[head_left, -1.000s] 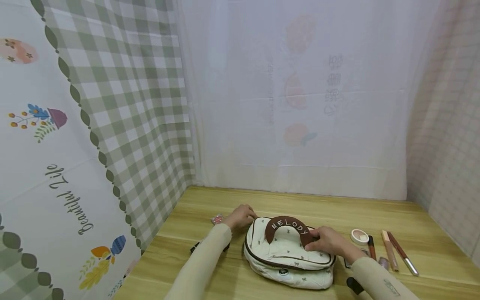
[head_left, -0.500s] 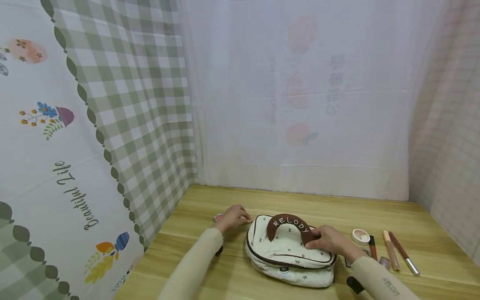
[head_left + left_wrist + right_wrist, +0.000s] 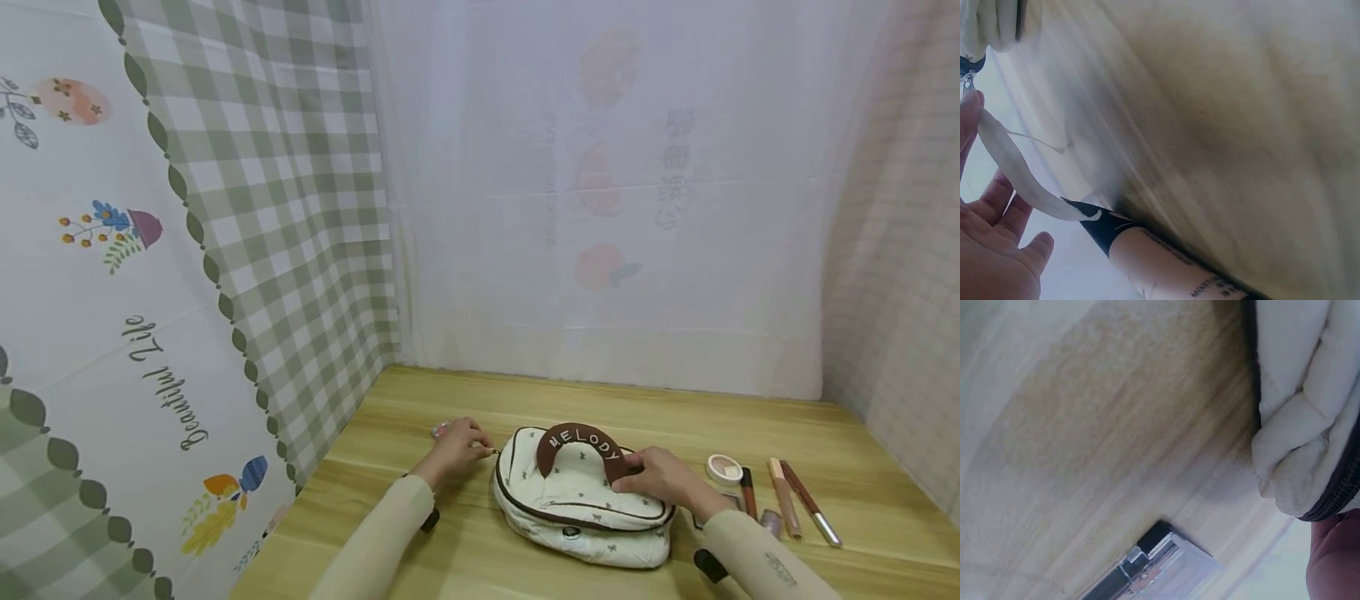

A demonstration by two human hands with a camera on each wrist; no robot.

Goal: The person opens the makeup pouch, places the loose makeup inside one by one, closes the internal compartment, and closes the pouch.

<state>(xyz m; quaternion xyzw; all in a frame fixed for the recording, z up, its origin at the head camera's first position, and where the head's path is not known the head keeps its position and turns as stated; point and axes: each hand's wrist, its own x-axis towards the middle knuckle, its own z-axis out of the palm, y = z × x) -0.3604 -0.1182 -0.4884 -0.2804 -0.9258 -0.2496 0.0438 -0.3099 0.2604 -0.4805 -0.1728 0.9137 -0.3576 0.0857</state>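
A white cosmetic bag point(image 3: 517, 492) with small bow prints and dark zipper trim lies on the table. My right hand point(image 3: 663, 479) holds the right end of its brown "MELODY" handle point(image 3: 577, 433). At the bag's left end, my left hand point(image 3: 453, 450) pinches a small zipper pull point(image 3: 493, 452). The left wrist view shows the metal pull point(image 3: 969, 81) at the fingertips, with a pale strap point(image 3: 1010, 156) hanging from them across the left hand point(image 3: 997, 256). Only the edge of the right hand point(image 3: 1338, 556) shows below the bag point(image 3: 1297, 419) in the right wrist view.
Right of the bag lie a round compact point(image 3: 724, 469), a dark tube point(image 3: 748, 493), a pinkish tube point(image 3: 785, 498) and a brown pencil point(image 3: 810, 502). A clear-lidded case point(image 3: 1172, 569) is near the right hand. A beige, dark-ended tube point(image 3: 1147, 256) lies by the left hand.
My left hand has moved from the bag's far left corner leftward and toward me, drawing slightly off its side. My right hand keeps its hold on the handle.
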